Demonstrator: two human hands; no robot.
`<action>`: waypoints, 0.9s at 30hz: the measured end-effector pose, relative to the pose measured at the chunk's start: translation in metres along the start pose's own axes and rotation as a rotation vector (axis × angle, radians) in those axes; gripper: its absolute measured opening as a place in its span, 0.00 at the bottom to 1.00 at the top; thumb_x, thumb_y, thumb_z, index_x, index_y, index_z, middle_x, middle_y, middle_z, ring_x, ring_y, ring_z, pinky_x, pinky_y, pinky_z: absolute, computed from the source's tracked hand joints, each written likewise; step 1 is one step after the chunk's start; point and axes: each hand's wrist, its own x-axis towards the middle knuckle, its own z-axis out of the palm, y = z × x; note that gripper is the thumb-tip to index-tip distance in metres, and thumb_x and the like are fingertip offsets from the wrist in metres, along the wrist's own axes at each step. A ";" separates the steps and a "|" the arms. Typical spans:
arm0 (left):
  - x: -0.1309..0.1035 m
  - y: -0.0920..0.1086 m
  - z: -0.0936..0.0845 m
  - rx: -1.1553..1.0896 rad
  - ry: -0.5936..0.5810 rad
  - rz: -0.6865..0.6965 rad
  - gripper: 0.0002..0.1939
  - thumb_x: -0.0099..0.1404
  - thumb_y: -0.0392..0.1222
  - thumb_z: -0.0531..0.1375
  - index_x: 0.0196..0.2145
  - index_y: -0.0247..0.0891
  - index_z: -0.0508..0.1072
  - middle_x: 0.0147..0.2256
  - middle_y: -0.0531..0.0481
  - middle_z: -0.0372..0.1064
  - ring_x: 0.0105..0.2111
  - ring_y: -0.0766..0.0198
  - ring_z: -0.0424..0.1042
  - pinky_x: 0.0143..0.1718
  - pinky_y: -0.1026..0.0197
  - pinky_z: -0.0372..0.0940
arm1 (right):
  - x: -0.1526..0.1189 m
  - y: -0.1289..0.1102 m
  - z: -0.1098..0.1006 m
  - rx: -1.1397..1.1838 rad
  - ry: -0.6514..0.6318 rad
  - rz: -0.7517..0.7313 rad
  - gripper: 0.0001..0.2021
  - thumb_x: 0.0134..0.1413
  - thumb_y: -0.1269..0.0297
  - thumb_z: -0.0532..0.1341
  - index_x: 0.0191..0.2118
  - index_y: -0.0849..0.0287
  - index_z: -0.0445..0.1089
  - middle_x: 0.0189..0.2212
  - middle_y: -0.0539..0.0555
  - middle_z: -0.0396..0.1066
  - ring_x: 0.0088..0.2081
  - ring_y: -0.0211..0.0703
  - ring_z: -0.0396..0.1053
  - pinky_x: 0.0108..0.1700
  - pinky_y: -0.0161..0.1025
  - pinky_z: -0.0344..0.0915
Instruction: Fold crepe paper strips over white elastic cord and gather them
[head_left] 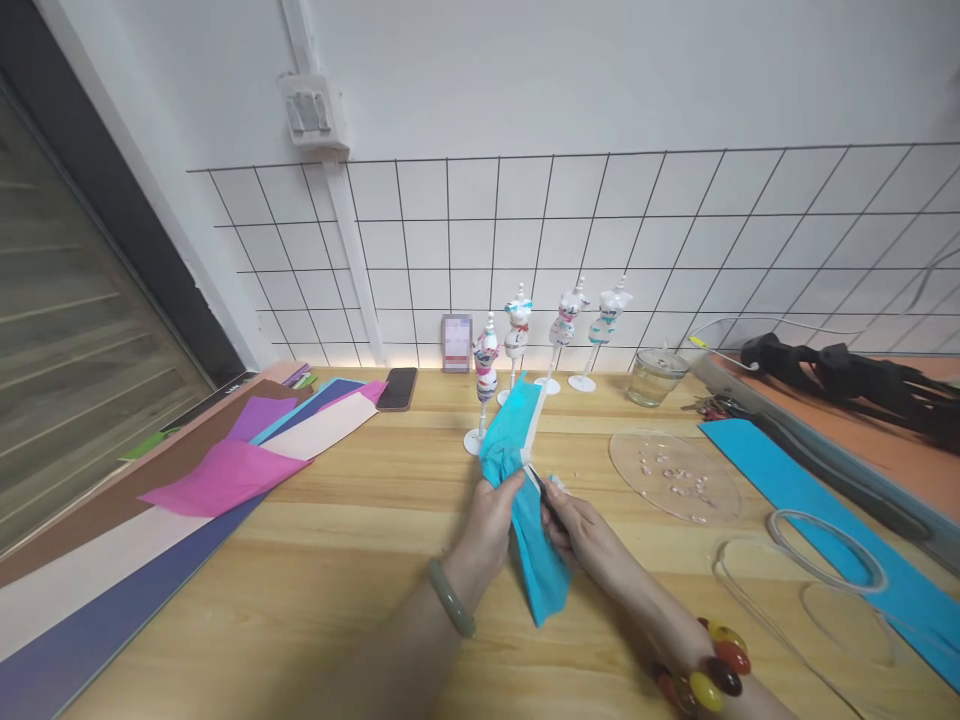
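Observation:
My left hand (pixel 491 525) pinches a bright blue sheet of crinkled paper (pixel 546 575) at its gathered middle. A narrow white strip (pixel 534 425) runs along the sheet's right edge. In my right hand (pixel 585 525) is a slim dark tool (pixel 541 488), its tip against the sheet by the strip; whether it is tweezers or small scissors I cannot tell. A small pale bit shows by the right fingertips. Just behind the sheet stands a miniature dress form (pixel 486 370) on a white stand, wrapped in colored pieces.
Several more miniature dress forms (pixel 519 325) stand near the wall grid. Colored paper sheets (pixel 240 475) and a phone (pixel 397 388) lie left. To the right are a glass (pixel 656 377), a clear round plate (pixel 626 460) with small pieces, a blue strip (pixel 757 460) and a coiled cable (pixel 829 515).

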 end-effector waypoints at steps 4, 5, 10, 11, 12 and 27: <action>-0.001 -0.001 -0.001 0.002 -0.017 0.000 0.11 0.54 0.45 0.60 0.28 0.34 0.68 0.25 0.48 0.69 0.24 0.64 0.68 0.30 0.61 0.63 | 0.000 0.002 0.000 0.006 0.014 -0.006 0.22 0.53 0.43 0.48 0.20 0.56 0.52 0.13 0.41 0.43 0.14 0.29 0.42 0.16 0.32 0.41; -0.001 -0.001 -0.001 0.009 -0.011 -0.001 0.11 0.54 0.45 0.60 0.28 0.34 0.68 0.25 0.48 0.69 0.24 0.64 0.68 0.30 0.61 0.63 | 0.000 0.002 0.000 0.006 0.015 -0.007 0.22 0.53 0.43 0.48 0.20 0.56 0.52 0.13 0.41 0.43 0.14 0.29 0.42 0.16 0.32 0.41; 0.000 0.000 -0.001 0.020 -0.014 0.006 0.11 0.54 0.45 0.60 0.28 0.34 0.68 0.25 0.47 0.69 0.24 0.64 0.68 0.30 0.61 0.63 | 0.001 0.002 0.000 0.004 0.023 -0.009 0.22 0.53 0.43 0.48 0.20 0.56 0.53 0.12 0.40 0.42 0.14 0.30 0.42 0.16 0.32 0.40; 0.000 0.000 -0.001 0.020 -0.013 0.006 0.11 0.54 0.45 0.60 0.28 0.34 0.68 0.26 0.47 0.70 0.25 0.64 0.68 0.31 0.61 0.63 | 0.001 0.003 0.000 0.004 0.026 -0.008 0.22 0.53 0.43 0.48 0.20 0.56 0.53 0.12 0.40 0.42 0.14 0.30 0.42 0.16 0.32 0.40; 0.000 0.000 -0.001 0.023 -0.007 0.004 0.11 0.54 0.45 0.61 0.28 0.34 0.69 0.26 0.47 0.70 0.25 0.64 0.69 0.31 0.61 0.63 | 0.001 0.003 0.000 0.004 0.030 -0.007 0.22 0.53 0.43 0.48 0.20 0.56 0.53 0.12 0.40 0.43 0.14 0.30 0.42 0.16 0.32 0.40; -0.002 0.004 0.002 0.017 0.000 -0.011 0.11 0.54 0.44 0.61 0.31 0.34 0.70 0.30 0.45 0.71 0.28 0.62 0.70 0.34 0.59 0.64 | 0.003 0.003 0.000 -0.009 0.053 0.002 0.24 0.49 0.39 0.48 0.20 0.56 0.53 0.11 0.40 0.42 0.13 0.30 0.41 0.16 0.32 0.40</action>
